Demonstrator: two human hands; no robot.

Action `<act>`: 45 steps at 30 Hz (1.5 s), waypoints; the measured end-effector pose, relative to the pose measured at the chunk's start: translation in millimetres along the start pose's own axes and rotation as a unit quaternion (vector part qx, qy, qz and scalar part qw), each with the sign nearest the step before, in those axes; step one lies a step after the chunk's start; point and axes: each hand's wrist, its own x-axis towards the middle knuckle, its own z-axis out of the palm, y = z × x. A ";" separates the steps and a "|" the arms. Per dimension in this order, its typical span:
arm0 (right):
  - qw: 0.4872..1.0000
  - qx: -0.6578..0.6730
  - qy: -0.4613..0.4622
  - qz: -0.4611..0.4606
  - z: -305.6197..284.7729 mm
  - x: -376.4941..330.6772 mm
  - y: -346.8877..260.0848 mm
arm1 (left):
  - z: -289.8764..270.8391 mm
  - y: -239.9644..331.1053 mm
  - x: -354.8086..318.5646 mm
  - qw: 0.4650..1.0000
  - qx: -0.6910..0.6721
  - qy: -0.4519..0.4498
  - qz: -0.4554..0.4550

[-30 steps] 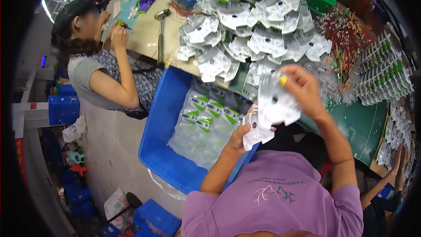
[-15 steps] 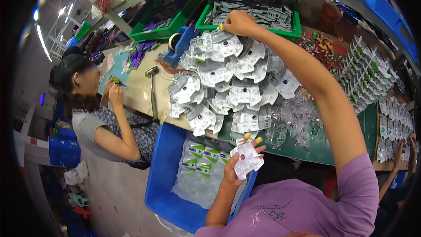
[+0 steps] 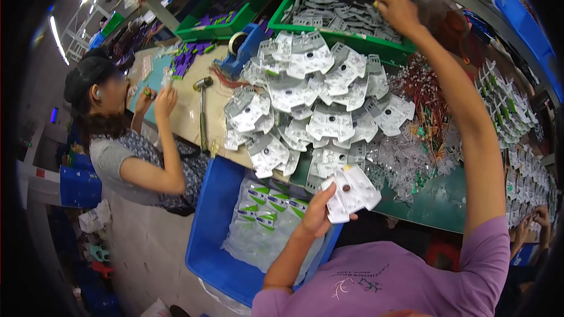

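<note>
My left hand (image 3: 318, 214) grips a white moulded plastic housing (image 3: 351, 192) with a round dark hole, above the table's near edge. Yellow covers the tip of a finger at its far rim. Over the right end of a green bin (image 3: 358, 39) is my right hand (image 3: 399, 13), fingers curled together and a yellow-covered tip showing. Whatever those fingers pinch, if anything, is too small to make out. Grey flat plastic parts (image 3: 335, 12) fill that bin. Between my hands rises a stacked pile of white and grey housings (image 3: 294, 91).
Clear plastic pieces (image 3: 390, 161) and red wires (image 3: 420, 79) lie right of the pile. A blue tub (image 3: 202, 246) with bagged parts stands below. Left are a hammer (image 3: 202, 111), a tape dispenser (image 3: 244, 50) and a seated co-worker (image 3: 147, 164). Another person's hands (image 3: 534, 220) work far right.
My right hand has moved right, from above the pile to the bin's right end. The housing in my left hand has risen slightly and turned.
</note>
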 end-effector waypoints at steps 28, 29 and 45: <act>0.981 0.161 -0.085 -0.070 -58.5 -110.8 2.2 | 42.0 2.3 54.7 0.933 0.321 -0.025 0.160; 0.981 0.160 -0.013 -0.105 -38.4 -101.6 3.2 | 45.3 -2.6 56.0 0.932 0.322 -0.036 0.164; 0.968 0.084 -0.092 -0.219 63.5 112.1 -74.2 | -76.7 -32.6 -22.4 0.639 0.456 0.388 0.483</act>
